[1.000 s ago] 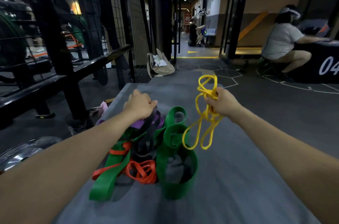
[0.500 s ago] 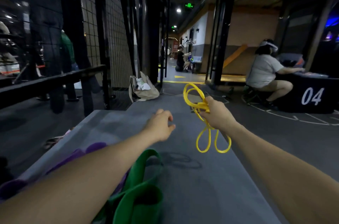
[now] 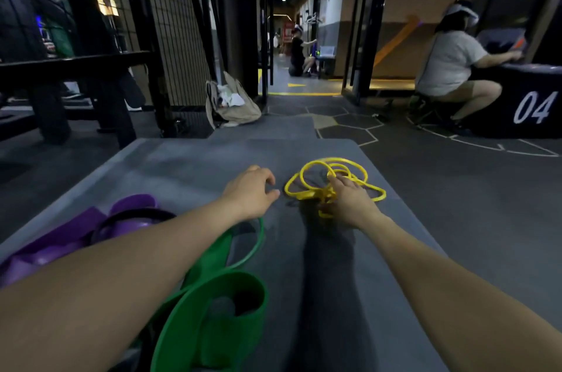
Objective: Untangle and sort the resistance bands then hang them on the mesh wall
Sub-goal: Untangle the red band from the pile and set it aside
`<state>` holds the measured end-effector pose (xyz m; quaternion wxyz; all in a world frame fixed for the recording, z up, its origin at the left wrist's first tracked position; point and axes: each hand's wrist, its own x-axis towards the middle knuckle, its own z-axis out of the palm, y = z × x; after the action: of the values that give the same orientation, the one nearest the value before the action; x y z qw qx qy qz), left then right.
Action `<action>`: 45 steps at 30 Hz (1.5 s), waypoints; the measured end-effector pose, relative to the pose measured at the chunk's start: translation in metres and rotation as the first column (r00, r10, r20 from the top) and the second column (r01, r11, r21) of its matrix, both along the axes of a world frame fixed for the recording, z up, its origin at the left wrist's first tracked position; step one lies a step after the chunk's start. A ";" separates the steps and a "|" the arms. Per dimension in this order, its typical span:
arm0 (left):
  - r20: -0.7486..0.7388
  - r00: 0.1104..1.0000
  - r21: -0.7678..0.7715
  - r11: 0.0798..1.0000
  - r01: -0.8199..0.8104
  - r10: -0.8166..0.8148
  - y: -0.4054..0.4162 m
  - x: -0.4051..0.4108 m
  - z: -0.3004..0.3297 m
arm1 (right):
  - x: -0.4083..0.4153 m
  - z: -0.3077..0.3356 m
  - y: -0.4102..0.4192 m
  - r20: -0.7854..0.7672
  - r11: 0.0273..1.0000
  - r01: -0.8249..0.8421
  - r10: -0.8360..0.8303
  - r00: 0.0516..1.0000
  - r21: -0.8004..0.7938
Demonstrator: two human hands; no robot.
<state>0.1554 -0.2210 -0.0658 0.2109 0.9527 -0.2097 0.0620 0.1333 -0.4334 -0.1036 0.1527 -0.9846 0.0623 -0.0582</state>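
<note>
To sort well, the thin yellow rubber resistance band should be spread flat and its loops teased apart one at a time — not tugged, which would likely tighten the knot. It lies coiled on the grey padded tabletop at frame centre, under the right hand, whose fingers rest on its near loops. The left hand hovers just beside it — loosely curled, holding nothing.

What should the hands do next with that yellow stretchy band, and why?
Probably the left hand should pin one loop while the right hand draws another loop free. The yellow band lies in overlapping coils on the grey mat, the right hand rests on its knotted part, and the left hand hovers beside it holding nothing.
</note>
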 end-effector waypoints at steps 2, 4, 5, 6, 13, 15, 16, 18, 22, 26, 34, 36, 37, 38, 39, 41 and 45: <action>0.001 1.000 -0.003 1.000 -0.001 0.001 0.007 -0.009 0.005 | -0.010 0.008 0.005 0.041 1.000 0.001 -0.003 0.999 0.029; -0.005 1.000 -0.007 1.000 -0.002 0.002 0.017 -0.022 0.012 | -0.025 0.019 0.016 0.092 0.999 0.004 -0.007 0.996 0.041; -0.005 1.000 -0.011 1.000 -0.004 0.004 0.022 -0.029 0.016 | -0.033 0.025 0.024 0.103 0.999 0.003 -0.007 0.995 0.046; -0.006 1.000 -0.019 1.000 -0.009 0.009 0.028 -0.037 0.020 | -0.042 0.032 0.033 0.101 0.999 -0.002 -0.003 0.995 0.050; -0.057 0.997 -0.080 0.995 -0.054 0.049 0.092 -0.122 0.044 | -0.121 0.050 0.115 0.101 0.977 -0.069 0.050 0.994 0.200; -0.070 0.994 -0.093 0.991 -0.095 0.088 0.113 -0.147 0.045 | -0.145 0.055 0.142 0.098 0.972 -0.092 0.072 0.993 0.218; -0.080 0.991 -0.097 0.989 -0.112 0.104 0.123 -0.159 0.045 | -0.158 0.058 0.155 0.092 0.970 -0.105 0.087 0.992 0.220; -0.092 0.988 -0.106 0.985 -0.135 0.126 0.142 -0.181 0.044 | -0.181 0.063 0.182 0.086 0.964 -0.131 0.114 0.990 0.230; -0.084 0.984 -0.091 0.982 -0.166 0.158 0.176 -0.220 0.041 | -0.219 0.066 0.226 0.097 0.939 -0.137 0.112 0.989 0.315; -0.023 0.973 -0.058 0.972 -0.229 0.228 0.207 -0.251 0.032 | -0.246 0.061 0.261 0.136 0.880 -0.131 0.077 0.988 0.457; -0.104 0.940 -0.261 0.903 -0.342 0.326 0.245 -0.287 -0.011 | -0.268 0.023 0.294 0.179 0.842 -0.159 0.076 0.981 0.516; -0.161 0.922 -0.331 0.861 -0.387 0.353 0.249 -0.292 -0.024 | -0.270 0.018 0.294 0.149 0.869 -0.198 0.145 0.978 0.453; -0.176 0.915 -0.351 0.846 -0.402 0.362 0.251 -0.293 -0.030 | -0.270 0.017 0.293 0.139 0.874 -0.224 0.180 0.974 0.431; -0.189 0.912 -0.356 0.840 -0.410 0.365 0.252 -0.292 -0.033 | -0.269 0.018 0.294 0.133 0.878 -0.251 0.215 0.967 0.408; -0.197 0.913 -0.354 0.842 -0.406 0.358 0.253 -0.291 -0.036 | -0.269 0.019 0.295 0.118 0.885 -0.272 0.245 0.962 0.377; -0.194 0.925 -0.350 0.858 -0.376 0.327 0.253 -0.284 -0.037 | -0.267 0.019 0.298 0.091 0.906 -0.301 0.287 0.954 0.297; -0.179 0.940 -0.369 0.865 -0.338 0.291 0.252 -0.276 -0.035 | -0.258 0.019 0.305 0.094 0.885 -0.227 0.207 0.974 0.406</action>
<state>-0.1210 0.0306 -0.1004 0.3975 0.9138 -0.0218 0.0806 -0.1246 -0.1287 -0.0845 0.3646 -0.9289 -0.0409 -0.0501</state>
